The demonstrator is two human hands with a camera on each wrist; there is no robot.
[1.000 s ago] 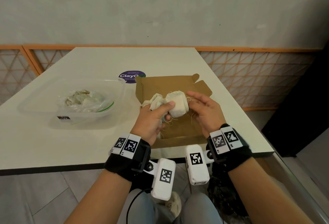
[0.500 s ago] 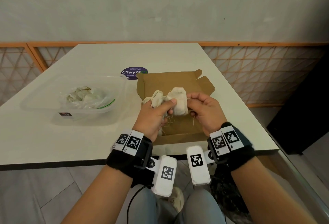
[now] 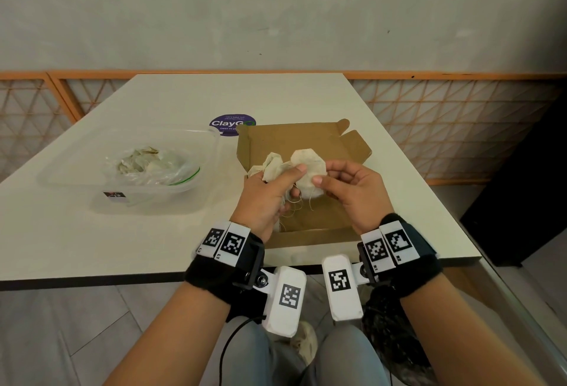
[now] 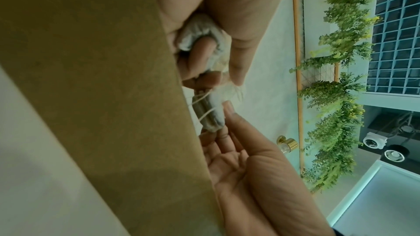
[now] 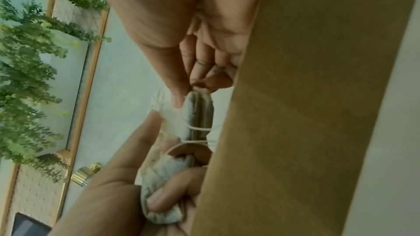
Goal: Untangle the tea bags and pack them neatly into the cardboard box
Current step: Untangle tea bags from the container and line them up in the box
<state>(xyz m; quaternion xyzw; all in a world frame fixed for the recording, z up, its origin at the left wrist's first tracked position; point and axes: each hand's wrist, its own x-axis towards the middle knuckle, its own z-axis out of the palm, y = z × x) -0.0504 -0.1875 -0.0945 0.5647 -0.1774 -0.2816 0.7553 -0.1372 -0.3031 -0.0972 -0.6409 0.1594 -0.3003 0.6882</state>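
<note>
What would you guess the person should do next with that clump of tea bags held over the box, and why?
Probably ease the flat tea bag rightward, away from the bunch, to find where the strings catch. The left hand grips the bunch, the right hand pinches that one bag, and threads wrap around it and loop between the two, all above the open cardboard box.

Both hands are raised above the cardboard box (image 3: 306, 146), wrists near its front edge. The left hand (image 3: 270, 192) is fisted around bunched tea bags (image 3: 273, 167). The right hand (image 3: 352, 189) pinches one tea bag (image 3: 308, 167) between thumb and curled fingers.
</note>
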